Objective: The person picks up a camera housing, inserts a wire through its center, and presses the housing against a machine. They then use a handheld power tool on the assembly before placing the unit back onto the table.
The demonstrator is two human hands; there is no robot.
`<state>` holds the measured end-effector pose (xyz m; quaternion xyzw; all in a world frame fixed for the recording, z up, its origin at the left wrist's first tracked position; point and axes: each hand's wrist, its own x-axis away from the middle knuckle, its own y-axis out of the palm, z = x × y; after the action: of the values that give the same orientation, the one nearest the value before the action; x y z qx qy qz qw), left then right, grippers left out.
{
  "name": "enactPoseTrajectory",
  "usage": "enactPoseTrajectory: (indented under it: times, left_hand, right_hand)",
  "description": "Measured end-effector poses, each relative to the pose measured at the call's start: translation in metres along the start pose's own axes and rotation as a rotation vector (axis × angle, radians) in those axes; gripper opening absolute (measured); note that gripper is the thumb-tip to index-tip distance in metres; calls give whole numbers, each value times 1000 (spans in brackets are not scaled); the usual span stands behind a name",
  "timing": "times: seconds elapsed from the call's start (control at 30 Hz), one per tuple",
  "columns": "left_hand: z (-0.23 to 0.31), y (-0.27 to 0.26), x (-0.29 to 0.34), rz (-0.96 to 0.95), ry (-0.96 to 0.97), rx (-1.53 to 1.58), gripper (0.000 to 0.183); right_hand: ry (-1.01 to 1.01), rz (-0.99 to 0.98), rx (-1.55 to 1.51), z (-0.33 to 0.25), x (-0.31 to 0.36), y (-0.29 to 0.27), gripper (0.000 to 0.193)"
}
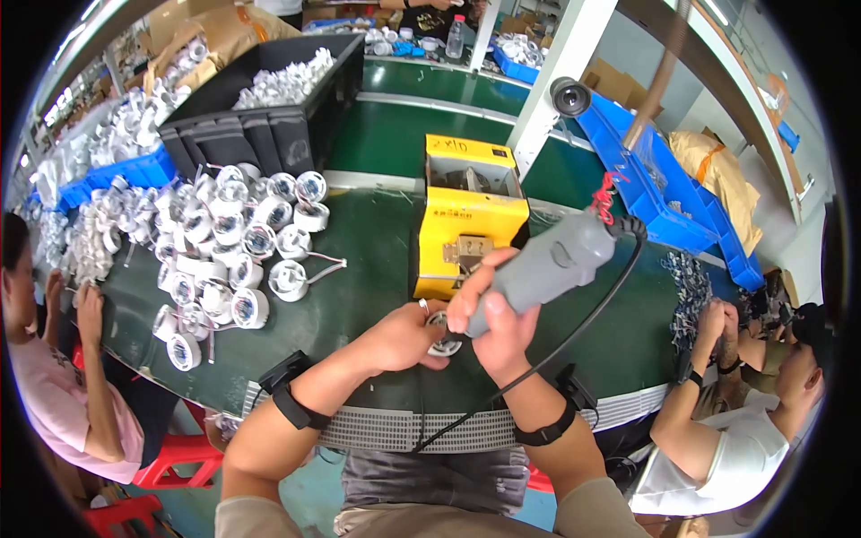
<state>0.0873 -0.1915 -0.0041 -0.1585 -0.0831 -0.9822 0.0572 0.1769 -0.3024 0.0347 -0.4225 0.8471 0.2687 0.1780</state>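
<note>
My right hand (pixel 495 314) is wrapped round a grey electric screwdriver (pixel 547 269), tilted so that its tip end points down to the left. Below that end, my left hand (pixel 405 336) grips a small round white part (pixel 442 334) with a dark centre. The screwdriver's tip meets the part or lies just over it; my fingers hide the exact contact. Just beyond both hands stands a yellow machine (pixel 473 215) with a metal fitting on its front. A black cable (pixel 574 334) hangs from the screwdriver's back end across my right forearm.
White round parts with wires (pixel 224 238) lie heaped on the green table (pixel 359 233) at left. Behind them are a black bin (pixel 260 134) and a blue tray (pixel 134 175). Blue bins (pixel 646 179) and a white post (pixel 565 72) stand at right. Two people work on either side.
</note>
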Motion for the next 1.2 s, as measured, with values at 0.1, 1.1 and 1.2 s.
enactPoseTrajectory:
  times: [0.1, 1.1, 1.2]
  left_hand:
    - [36, -25, 33, 118, 57, -618, 37]
    - [34, 2, 21, 554, 648, -1019, 15]
    - [33, 2, 22, 417, 644, -1061, 24]
  right_hand:
    - [-19, 39, 10, -4, 2, -12, 42]
    - [-384, 240, 787, -22, -30, -54, 40]
    - [-469, 605, 1080, -50, -57, -138, 23]
